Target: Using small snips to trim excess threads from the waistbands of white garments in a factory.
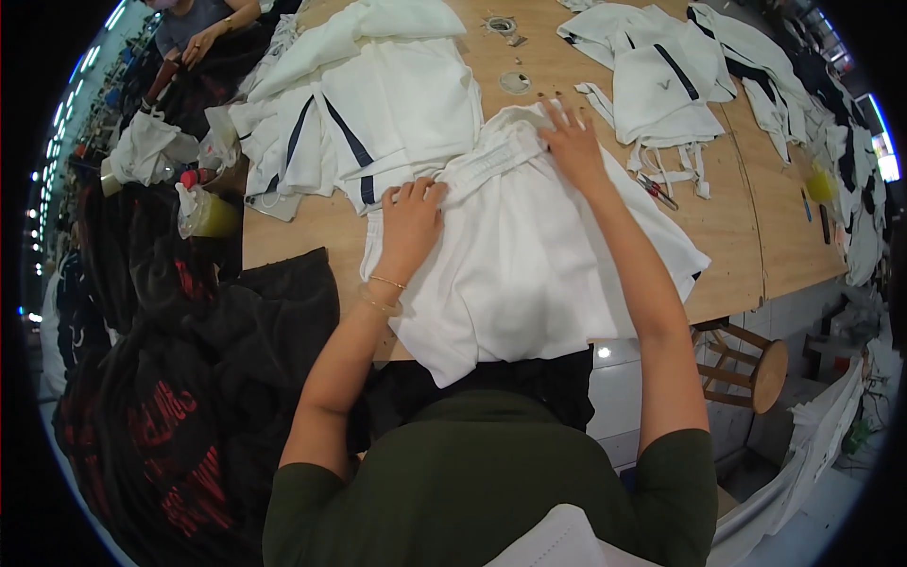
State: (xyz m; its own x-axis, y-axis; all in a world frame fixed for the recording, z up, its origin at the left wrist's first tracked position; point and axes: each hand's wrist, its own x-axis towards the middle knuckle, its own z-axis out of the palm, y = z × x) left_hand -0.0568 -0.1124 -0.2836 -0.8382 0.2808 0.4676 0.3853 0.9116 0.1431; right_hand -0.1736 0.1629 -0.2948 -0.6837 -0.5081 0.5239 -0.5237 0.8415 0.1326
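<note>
Wht garment (515,274) w/ gathered waistband lies spread at the near side of the wooden tbl (746,236), waistband pointing twd the tbl's far side, lower end hanging over the tbl's near edge. L hand (414,215) is on the L end of the waistband, above the tbl; fingers bent a bit over the cloth, thumb hidden, so can't tell if they pinch it or just press. Thin bracelets (385,304) on that wrist. R hand (573,146) is on the other end of the waistband, farther in over the tbl; fingers fanned out & unclenched, lying on the fabric edge. Stack of wht pieces w/ dark stripes (406,113) on the tbl's far L part, just beside the garment; more striped wht pieces (666,80) on the tbl's far R part. Red-handled snips (659,192) on the tbl, just R of the garment. Round metal plate (516,82) set in the tbl's top, mid. Cup of yellow liquid (212,217) by the tbl's L edge; another yellow container (820,185) near the tbl's R end. Dark cloth w/ red print (227,378) heaped at the tbl's near L corner. Wooden stool (770,376) below the tbl's near R edge. Co-worker's hand (201,45) beyond the tbl's far L side.
</note>
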